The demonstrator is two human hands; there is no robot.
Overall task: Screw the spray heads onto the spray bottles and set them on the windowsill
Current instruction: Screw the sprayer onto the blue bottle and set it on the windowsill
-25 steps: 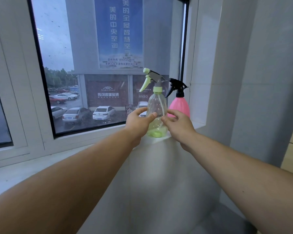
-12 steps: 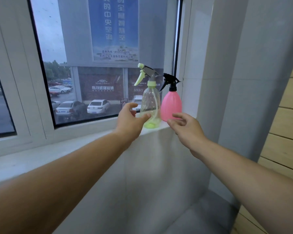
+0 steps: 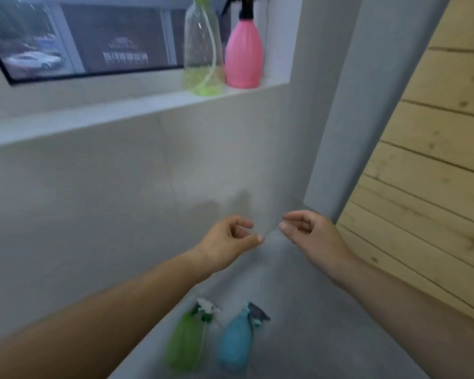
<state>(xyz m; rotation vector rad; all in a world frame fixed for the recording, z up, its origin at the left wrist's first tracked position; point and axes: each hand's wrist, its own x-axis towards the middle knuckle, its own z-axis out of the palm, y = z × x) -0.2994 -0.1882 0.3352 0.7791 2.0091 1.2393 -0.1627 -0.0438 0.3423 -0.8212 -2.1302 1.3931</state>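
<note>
— What do the bottles look like?

— Two stand upright at the right end of the windowsill. The clear bottle is see-through with a yellow-green bottom, a thin tube curving down inside it and a light green collar at its neck. The top edge of the view cuts off the rest of its head. The pink bottle is opaque, with a black spray head on its neck. It stands just beside the clear one, nearer the sill's end wall.

— Anything to read?

— Only a dark sign beyond the windowsill, through the glass. Its pale characters are too blurred to read.

— And your hands?

— Both hang well below the windowsill, well apart from those two bottles. My left hand and right hand face each other, near but not touching. The fingers of each are loosely curled and hold nothing. Farther below the sill, on the floor, a green bottle and a blue bottle sit side by side, each with a spray head on. They are blurred, so I cannot tell whether they stand or lie.
</note>
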